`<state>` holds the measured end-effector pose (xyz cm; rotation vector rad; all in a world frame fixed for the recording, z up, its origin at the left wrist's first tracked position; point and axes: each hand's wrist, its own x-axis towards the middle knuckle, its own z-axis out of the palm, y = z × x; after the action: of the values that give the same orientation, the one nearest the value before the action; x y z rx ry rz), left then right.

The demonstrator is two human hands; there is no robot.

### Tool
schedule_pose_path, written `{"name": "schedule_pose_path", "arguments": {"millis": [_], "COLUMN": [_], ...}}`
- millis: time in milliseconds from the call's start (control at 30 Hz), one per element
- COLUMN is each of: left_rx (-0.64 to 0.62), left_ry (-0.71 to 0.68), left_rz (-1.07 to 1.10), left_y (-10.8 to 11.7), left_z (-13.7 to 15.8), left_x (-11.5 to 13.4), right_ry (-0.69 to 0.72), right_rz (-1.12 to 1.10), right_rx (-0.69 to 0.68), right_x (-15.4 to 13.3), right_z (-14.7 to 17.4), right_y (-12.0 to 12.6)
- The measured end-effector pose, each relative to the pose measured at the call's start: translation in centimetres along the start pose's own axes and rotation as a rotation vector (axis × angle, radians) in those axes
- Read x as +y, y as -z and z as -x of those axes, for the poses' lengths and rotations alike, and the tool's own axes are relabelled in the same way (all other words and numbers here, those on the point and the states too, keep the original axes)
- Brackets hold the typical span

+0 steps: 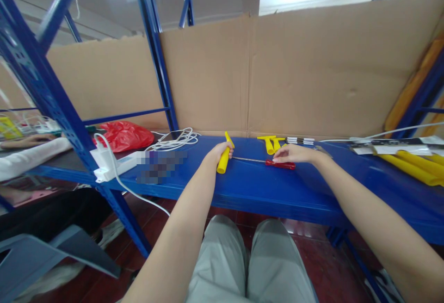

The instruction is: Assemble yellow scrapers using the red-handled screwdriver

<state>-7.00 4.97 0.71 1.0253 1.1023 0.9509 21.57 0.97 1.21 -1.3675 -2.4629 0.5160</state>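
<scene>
My left hand point(224, 151) is wrapped round a yellow T-shaped handle point(222, 164), its round grip pointing down toward the front of the blue shelf point(243, 185). My right hand point(288, 153) pinches the red grip of a screwdriver point(286, 165). The screwdriver lies sideways, low over the shelf, and its thin metal shaft points left toward the yellow handle. Whether the tip touches the handle is hidden by my left fingers. Just behind my right hand are more yellow T-shaped pieces point(269, 145).
White-and-black strips point(300, 141) lie at the back. Yellow tubes point(409, 168) are stacked at right. Left of me are a red plastic bag point(125, 136), coiled white cable point(176, 140) and a power strip point(121, 164). A blue upright point(157, 62) and another person's hand point(33, 141) are farther left.
</scene>
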Motion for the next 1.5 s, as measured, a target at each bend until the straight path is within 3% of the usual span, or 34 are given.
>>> {"name": "schedule_pose_path", "arguments": {"millis": [133, 333, 533, 767, 1500], "left_rx": [-0.058, -0.092, -0.122, -0.107, -0.133], "left_ry": [0.058, 0.025, 0.031, 0.017, -0.113], "left_rz": [0.038, 0.005, -0.128, -0.297, -0.447], "left_y": [0.6, 0.6, 0.3, 0.0, -0.8], "left_z": [-0.1, -0.1, 0.4, 0.6, 0.2], "left_x": [0.1, 0.0, 0.1, -0.1, -0.6], "right_ry": [-0.007, -0.116, -0.212, -0.182, -0.176], "right_rz": [0.042, 0.146, 0.347, 0.328, 0.386], "right_rx": [-0.023, -0.005, 0.156, 0.257, 0.297], "right_x": [-0.9, -2.3, -1.2, 1.1, 0.7], "right_z": [-0.2, -0.5, 0.2, 0.5, 0.2], "right_y": [-0.4, -0.8, -0.1, 1.1, 0.7]}}
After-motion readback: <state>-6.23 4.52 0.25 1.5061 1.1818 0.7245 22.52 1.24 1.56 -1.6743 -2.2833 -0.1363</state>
